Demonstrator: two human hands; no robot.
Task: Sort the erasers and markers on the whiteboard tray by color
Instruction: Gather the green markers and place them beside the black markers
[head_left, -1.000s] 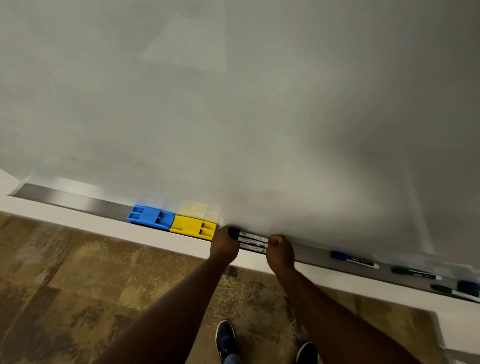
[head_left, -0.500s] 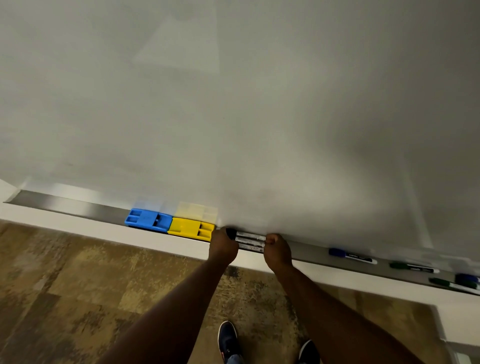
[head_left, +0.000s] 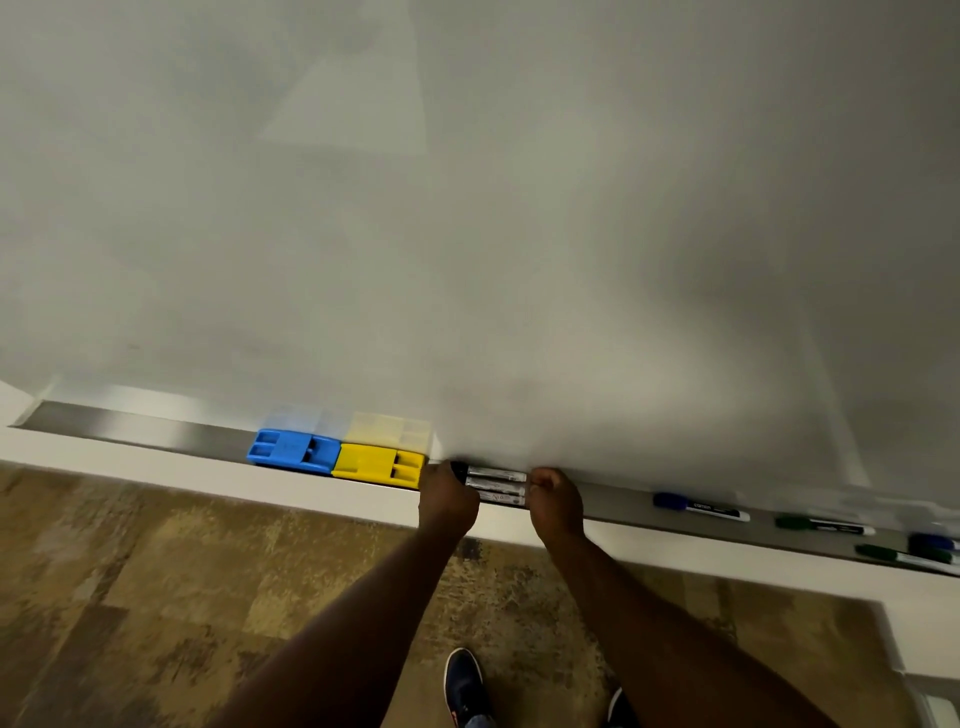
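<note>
Along the metal tray (head_left: 130, 428) under the whiteboard (head_left: 467, 234), three black markers (head_left: 496, 486) lay side by side in a tight bundle, their grey-and-white labelled barrels facing up and one black cap showing at the left end. The left hand (head_left: 447, 499) was curled over that left end and the right hand (head_left: 556, 501) over the right end, so both grips were closed on the bundle, which looked to sit in the tray.

Just left of the left hand sat a yellow eraser (head_left: 379, 465), touching a blue eraser (head_left: 293, 451) on its far side; both were blocky plastic with moulded slots in their tops, and faint reflections of them showed on the board above.

Well to the right of the hands lay a blue marker (head_left: 701, 508) with a white barrel and dark print, then a green marker (head_left: 826, 526) beyond it. Near the frame's right edge were a second green marker (head_left: 906, 555) and, just behind it, a second blue marker (head_left: 932, 542), partly cut off. Below the tray ran brown patchy floor (head_left: 156, 597) and the person's dark shoes (head_left: 465, 686).
</note>
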